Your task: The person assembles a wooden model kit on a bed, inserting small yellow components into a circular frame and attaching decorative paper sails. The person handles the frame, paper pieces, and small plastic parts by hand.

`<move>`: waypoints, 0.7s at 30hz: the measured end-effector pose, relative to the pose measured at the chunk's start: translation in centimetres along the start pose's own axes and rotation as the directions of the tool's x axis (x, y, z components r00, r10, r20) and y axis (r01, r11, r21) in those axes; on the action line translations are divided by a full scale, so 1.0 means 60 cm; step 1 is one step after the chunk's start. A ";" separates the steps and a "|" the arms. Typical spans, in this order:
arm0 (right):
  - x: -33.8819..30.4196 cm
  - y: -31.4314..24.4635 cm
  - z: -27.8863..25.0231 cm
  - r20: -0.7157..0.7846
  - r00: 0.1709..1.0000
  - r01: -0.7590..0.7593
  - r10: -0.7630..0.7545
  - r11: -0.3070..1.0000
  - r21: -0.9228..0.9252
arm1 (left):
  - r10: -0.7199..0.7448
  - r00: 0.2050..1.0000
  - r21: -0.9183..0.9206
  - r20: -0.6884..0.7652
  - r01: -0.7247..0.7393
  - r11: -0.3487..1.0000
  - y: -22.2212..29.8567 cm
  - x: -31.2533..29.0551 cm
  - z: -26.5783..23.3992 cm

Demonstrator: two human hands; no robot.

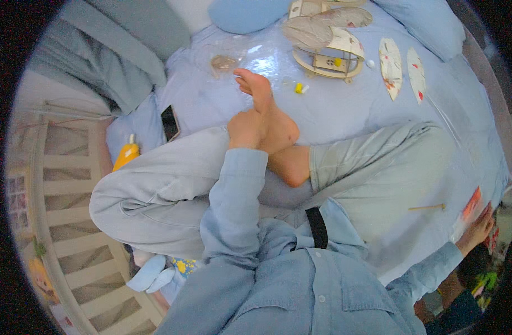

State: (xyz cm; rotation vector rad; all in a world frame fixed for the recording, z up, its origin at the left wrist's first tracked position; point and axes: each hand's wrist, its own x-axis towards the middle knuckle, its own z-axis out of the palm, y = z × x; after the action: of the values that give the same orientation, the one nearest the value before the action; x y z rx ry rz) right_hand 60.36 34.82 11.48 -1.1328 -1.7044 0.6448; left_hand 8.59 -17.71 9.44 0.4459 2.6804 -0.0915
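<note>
Shirt: light blue denim shirt [320, 279], the person's own, seen from above.
Right hand [476, 230]: stretched out to the right, low over the bed's edge, fingers at a red-and-clear packet [471, 202]; I cannot tell whether they grip it.
Stick: a thin brown stick [427, 207] lying between the packet and the bent right leg.
Legs: crossed, in pale jeans [155, 192], feet bare.
Left hand [244, 130]: laid against a raised bare foot [260, 91]; its fingers are mostly hidden, so their grip cannot be told.
Left side: a yellow bottle [127, 155] near a dark phone [170, 123].
Bed [345, 106]: pale blue sheet, with small yellow pieces [299, 87] beyond the feet.
Farther right: two white leaf-shaped panels [390, 68], marked with red.
Far middle: a pale, curved-frame model [342, 42], just left of the panels.
</note>
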 end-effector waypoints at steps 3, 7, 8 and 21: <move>-0.064 0.049 -0.095 -0.210 0.872 -0.362 0.441 0.872 0.328 | 0.328 0.941 0.231 -0.080 -0.302 0.925 0.064 -0.088 -0.006; -0.180 0.267 -0.315 -0.341 0.817 -0.363 0.465 0.874 0.323 | 0.539 0.827 0.006 -0.157 -0.545 0.838 0.131 -0.130 0.051; -0.221 0.305 -0.386 -0.376 0.847 -0.323 0.375 0.926 0.196 | 0.441 0.886 -0.114 -0.143 -0.458 0.882 0.145 -0.134 0.060; -0.131 0.023 -0.036 -0.351 0.769 -0.386 0.534 0.826 0.411 | 0.577 0.816 -0.204 -0.036 -0.571 0.795 0.163 -0.128 0.058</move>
State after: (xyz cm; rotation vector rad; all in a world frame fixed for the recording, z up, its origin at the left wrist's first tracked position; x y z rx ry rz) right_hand 63.80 28.17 7.89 -1.3559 -0.8732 0.8462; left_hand 19.73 -11.21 9.52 1.1558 2.3689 0.3553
